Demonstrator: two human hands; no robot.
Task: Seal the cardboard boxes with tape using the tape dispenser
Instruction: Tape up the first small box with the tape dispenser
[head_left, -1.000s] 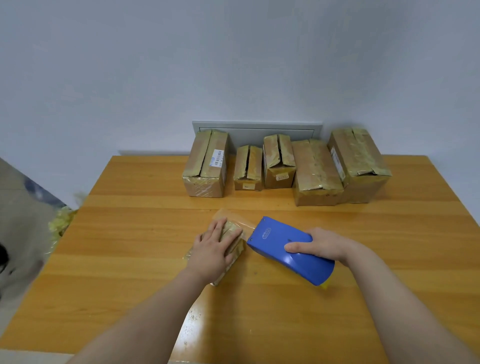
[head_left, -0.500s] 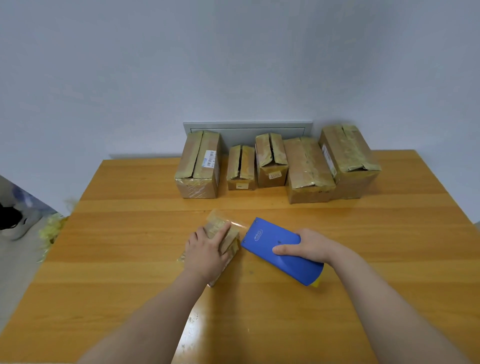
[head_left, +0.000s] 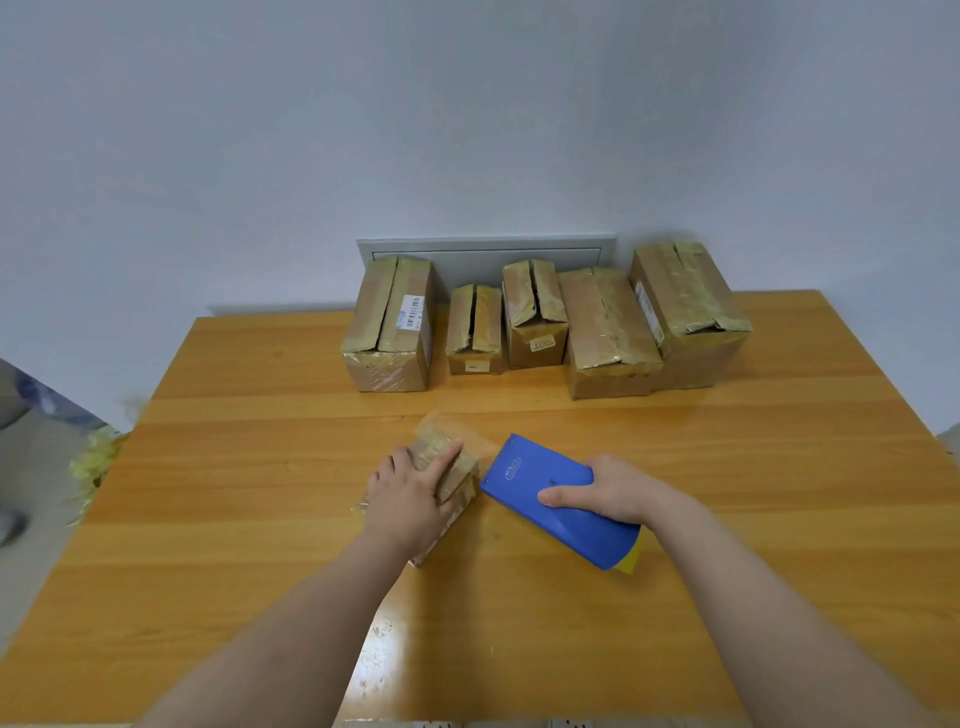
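Dispenser (head_left: 535, 480) barely shifted, right fingers (head_left: 558, 499) clamped on it, left fingers (head_left: 444, 460) flat on box (head_left: 460, 480)

Five cardboard boxes (head_left: 535, 317) stand in a row along the table's (head_left: 260, 467) far edge, before a wall panel (head_left: 483, 247). Nearer, a small box (head_left: 465, 475) lies under the left hand (head_left: 410, 499), the tape dispenser (head_left: 530, 478) just right of it in the right hand (head_left: 608, 491).

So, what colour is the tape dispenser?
Blue, with a yellow end near the wrist; the tape dispenser shows in the head view.
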